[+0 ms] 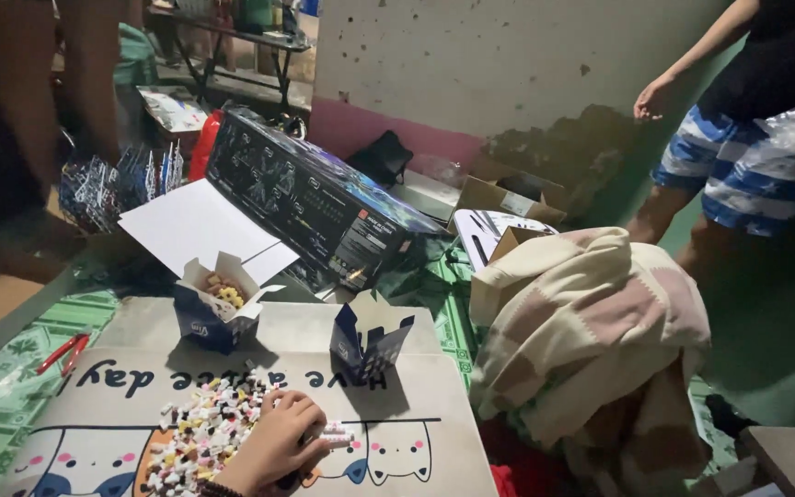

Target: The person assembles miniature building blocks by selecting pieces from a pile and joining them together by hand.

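Item: your one visible hand (273,449), near centre, fingers curled down and pinching a few small white and pink bricks at its right edge. I take it for the right hand; the other is out of view.

Item: heap of small white, pink and yellow plastic building bricks (197,431), spread loose on the printed cartoon-cat mat (434,405) covering the surface, touching your hand on its left.

Item: open blue-and-white small carton (216,308), far of the heap, with yellow pieces inside.

Item: second small blue carton (367,343), empty-looking, flaps up, right of the first.

Item: long dark printed cardboard box (310,198), far, tilted.

Item: red-handled cutters (63,351), left, off the mat.

Item: folded beige-and-pink blanket (591,322), right.

Item: another person (738,138), standing far right.

Risk: the heap lies loose, so a sweep of your wrist could scatter bricks off the mat; dim light makes lost pieces hard to find.
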